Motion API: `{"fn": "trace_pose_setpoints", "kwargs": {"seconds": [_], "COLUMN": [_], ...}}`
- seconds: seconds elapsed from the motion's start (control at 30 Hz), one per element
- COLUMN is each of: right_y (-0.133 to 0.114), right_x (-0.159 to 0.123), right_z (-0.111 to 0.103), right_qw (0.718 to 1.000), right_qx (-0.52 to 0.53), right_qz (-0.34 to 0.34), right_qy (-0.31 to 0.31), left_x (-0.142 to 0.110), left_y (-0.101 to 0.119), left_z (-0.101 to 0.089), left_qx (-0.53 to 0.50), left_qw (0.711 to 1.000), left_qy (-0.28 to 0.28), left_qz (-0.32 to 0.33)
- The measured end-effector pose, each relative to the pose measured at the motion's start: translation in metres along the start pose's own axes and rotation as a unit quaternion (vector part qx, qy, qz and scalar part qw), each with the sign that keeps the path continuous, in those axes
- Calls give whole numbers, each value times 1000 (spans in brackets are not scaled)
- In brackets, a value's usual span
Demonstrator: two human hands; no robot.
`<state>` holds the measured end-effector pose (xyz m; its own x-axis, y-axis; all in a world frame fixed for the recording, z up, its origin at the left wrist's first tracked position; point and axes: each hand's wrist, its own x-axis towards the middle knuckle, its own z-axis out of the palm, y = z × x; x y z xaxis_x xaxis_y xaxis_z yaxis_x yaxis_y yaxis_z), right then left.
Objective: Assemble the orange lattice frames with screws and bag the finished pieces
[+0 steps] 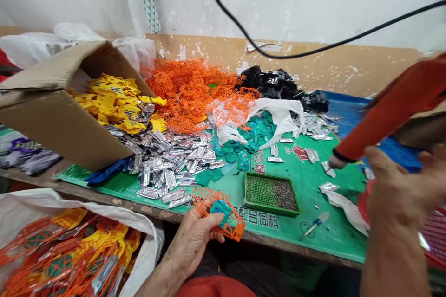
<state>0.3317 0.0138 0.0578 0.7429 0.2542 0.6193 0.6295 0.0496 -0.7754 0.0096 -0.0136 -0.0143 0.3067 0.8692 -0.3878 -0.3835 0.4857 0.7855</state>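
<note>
At lower centre, an orange frame point(234, 227) is pinched by the left grip point(198, 226); the right grip point(406, 178) is spread.

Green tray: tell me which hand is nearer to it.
Left. The left hand, holding an orange frame, is close to the green tray's near left corner; the right hand is farther off, to the tray's right.
</note>
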Motion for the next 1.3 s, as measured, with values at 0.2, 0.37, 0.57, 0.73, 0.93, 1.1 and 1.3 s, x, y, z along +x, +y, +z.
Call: {"fn": "trace_pose_setpoints", "kwargs": {"seconds": [0.2, 0.37, 0.57, 0.73, 0.93, 1.1, 1.3], "right_y": [-19, -64, -100, -86, -54, -43, -42], "right_x": [15, 8, -16, -56, -81, -86, -87], "right_z": [52, 69, 59, 48, 47, 47, 48], "right_qw": [923, 832, 829, 863, 892, 892, 886], "right_qx": [281, 375, 363, 349, 339, 347, 363], "right_qz": [76, 202, 220, 201, 214, 213, 212], "right_qy": [-250, -357, -363, -305, -210, -198, -194], "left_x": [0, 2, 4, 2, 2, 4, 2], "left_y": [2, 1, 1, 1, -3, -8, -7], "left_z": [8, 7, 6, 9, 11, 14, 18], "left_qx": [13, 21, 31, 39, 57, 56, 60], "left_qw": [999, 999, 998, 996, 993, 991, 991], "left_qy": [-3, -2, -19, -34, -47, -66, -51], "left_qz": [-35, -41, -48, -76, -93, -98, -105]}}
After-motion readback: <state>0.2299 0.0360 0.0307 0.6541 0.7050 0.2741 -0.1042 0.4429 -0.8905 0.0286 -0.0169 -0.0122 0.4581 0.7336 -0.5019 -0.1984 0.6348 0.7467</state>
